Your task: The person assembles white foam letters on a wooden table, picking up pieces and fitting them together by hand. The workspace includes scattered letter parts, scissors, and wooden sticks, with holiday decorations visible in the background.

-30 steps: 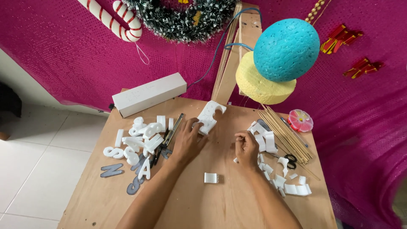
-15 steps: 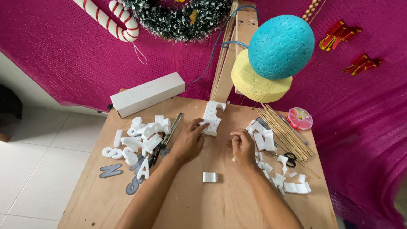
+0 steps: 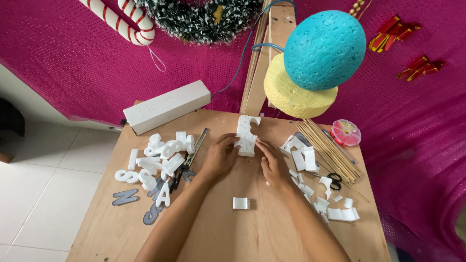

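Hands: left hand (image 3: 219, 157) and right hand (image 3: 273, 162) are gripping a white foam block (image 3: 246, 136) at the worktop's (image 3: 252, 233) far middle.
Done: cut foam letters (image 3: 158, 157) are lying left.
Left over: offcuts (image 3: 323, 194) are lying right; one small piece (image 3: 241, 203) is sitting near.

Between our left hand (image 3: 219, 157) and right hand (image 3: 273, 165) we have bare table (image 3: 252, 237) toward the body, broken only by a small white foam scrap (image 3: 241, 203). Left of the left hand, a utility knife (image 3: 190, 157) and a heap of foam letters (image 3: 158, 162) block the way. Right of the right hand, foam offcuts (image 3: 315, 189), scissors (image 3: 334, 178) and wooden skewers (image 3: 330, 153) crowd in. Beyond both hands (and above them) hang the blue foam ball (image 3: 324, 50) and yellow foam disc (image 3: 293, 92).
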